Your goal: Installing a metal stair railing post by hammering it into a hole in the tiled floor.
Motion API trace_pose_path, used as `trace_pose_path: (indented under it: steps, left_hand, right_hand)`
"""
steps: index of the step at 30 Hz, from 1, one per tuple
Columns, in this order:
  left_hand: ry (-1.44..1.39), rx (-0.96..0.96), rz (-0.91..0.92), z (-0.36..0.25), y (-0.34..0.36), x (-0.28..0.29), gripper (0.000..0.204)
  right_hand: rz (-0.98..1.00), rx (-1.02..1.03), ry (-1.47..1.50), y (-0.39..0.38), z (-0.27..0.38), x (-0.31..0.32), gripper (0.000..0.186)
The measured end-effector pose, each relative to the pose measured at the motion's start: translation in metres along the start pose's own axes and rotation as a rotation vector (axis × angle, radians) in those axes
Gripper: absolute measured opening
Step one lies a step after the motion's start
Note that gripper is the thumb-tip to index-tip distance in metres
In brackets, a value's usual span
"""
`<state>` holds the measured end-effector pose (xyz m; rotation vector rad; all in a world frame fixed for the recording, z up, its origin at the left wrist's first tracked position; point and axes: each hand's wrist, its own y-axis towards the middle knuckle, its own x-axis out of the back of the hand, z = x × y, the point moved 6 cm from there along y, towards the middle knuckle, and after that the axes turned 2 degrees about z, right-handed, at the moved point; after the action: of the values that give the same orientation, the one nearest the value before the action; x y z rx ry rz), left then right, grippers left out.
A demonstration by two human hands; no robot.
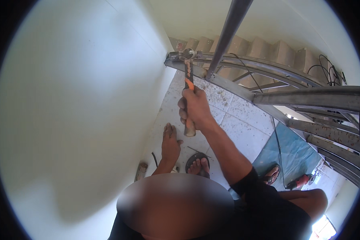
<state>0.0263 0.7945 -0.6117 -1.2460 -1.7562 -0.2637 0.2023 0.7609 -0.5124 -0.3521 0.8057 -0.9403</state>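
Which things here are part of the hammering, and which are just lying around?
In use: hammer gripped in right hand; metal railing frame under its head; left hand flat on the floor.
Lying about: angle grinder, black cables, blue sheet.

The hammer (188, 80) stands nearly upright in the picture, orange-and-black handle low, worn steel head up top, resting against the end of the grey metal rail (228, 86) where that rail meets the white wall.
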Motion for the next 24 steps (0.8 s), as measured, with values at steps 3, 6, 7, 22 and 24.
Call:
trace_pose_path:
  steps: [3, 6, 7, 22, 24]
  left_hand:
    - [0.03, -0.01, -0.003, -0.001, -0.001, 0.0, 0.072]
    - [0.015, -0.016, -0.002, -0.001, -0.004, 0.0, 0.071]
    - [-0.006, -0.043, -0.014, -0.002, -0.001, 0.002, 0.07]
    - [-0.117, -0.003, 0.028, 0.005, 0.002, -0.003, 0.07]
    - [-0.049, -0.034, -0.001, 0.004, 0.002, -0.001, 0.07]
  right_hand:
    - [-0.133, 0.073, 0.091, -0.001, 0.002, 0.008, 0.017]
    - [0.079, 0.026, 0.019, 0.002, -0.006, -0.008, 0.016]
    - [0.009, 0.038, 0.016, 0.003, -0.005, -0.002, 0.016]
    - [0.03, 0.015, 0.025, -0.002, -0.004, -0.011, 0.014]
    - [-0.001, -0.012, 0.046, -0.002, -0.006, -0.01, 0.015]
